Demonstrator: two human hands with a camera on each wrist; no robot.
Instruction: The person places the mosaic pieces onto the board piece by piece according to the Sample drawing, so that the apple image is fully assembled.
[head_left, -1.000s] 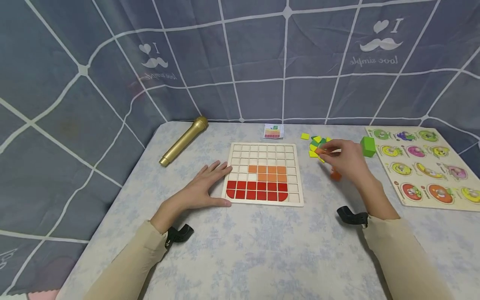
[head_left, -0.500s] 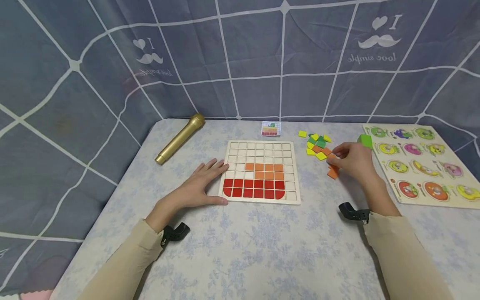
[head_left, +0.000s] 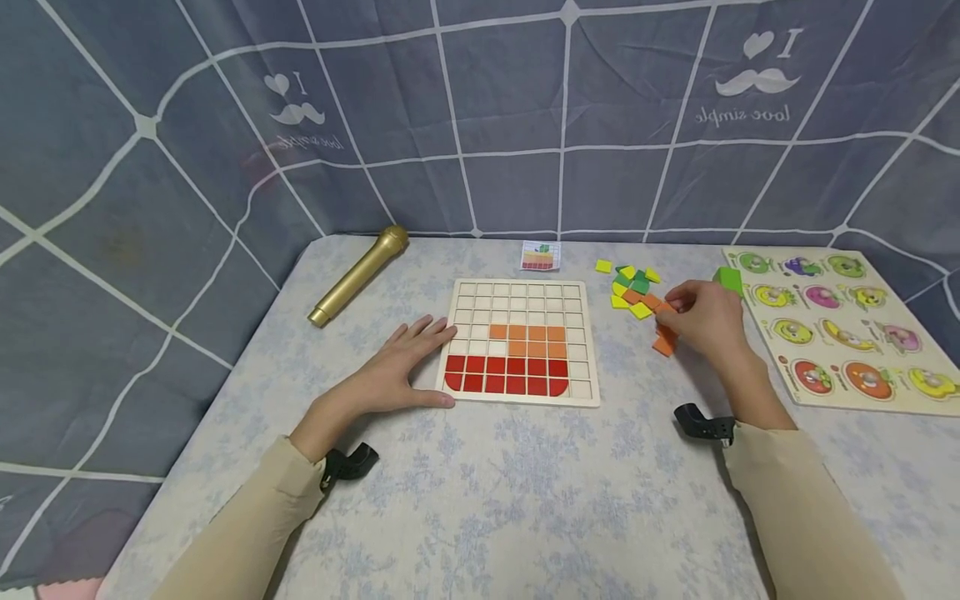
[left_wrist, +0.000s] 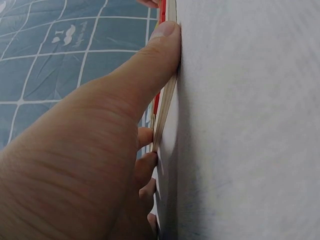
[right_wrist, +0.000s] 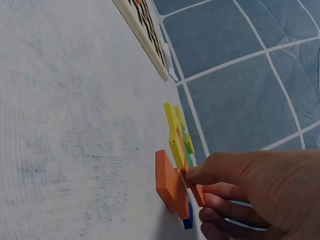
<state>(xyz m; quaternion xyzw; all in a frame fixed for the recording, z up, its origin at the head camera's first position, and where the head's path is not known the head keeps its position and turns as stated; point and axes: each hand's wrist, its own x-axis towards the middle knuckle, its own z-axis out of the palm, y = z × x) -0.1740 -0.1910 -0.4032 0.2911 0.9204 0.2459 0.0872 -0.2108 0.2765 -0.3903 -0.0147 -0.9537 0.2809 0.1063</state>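
Seven orange tiles (head_left: 537,333) sit above two red rows (head_left: 516,367) in the grid board (head_left: 520,304). Left hand (head_left: 390,372): fingers spread, touching the board's left side. Right hand (head_left: 707,321): thumb and fingertips pinch one loose orange tile (right_wrist: 198,194) beside the coloured pile (head_left: 640,286), right of the board.

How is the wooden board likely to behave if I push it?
The wooden board looks thin and flat, so it should slide stiffly rather than tip. Its red tiles sit within grid cells, so they'd probably ride along.
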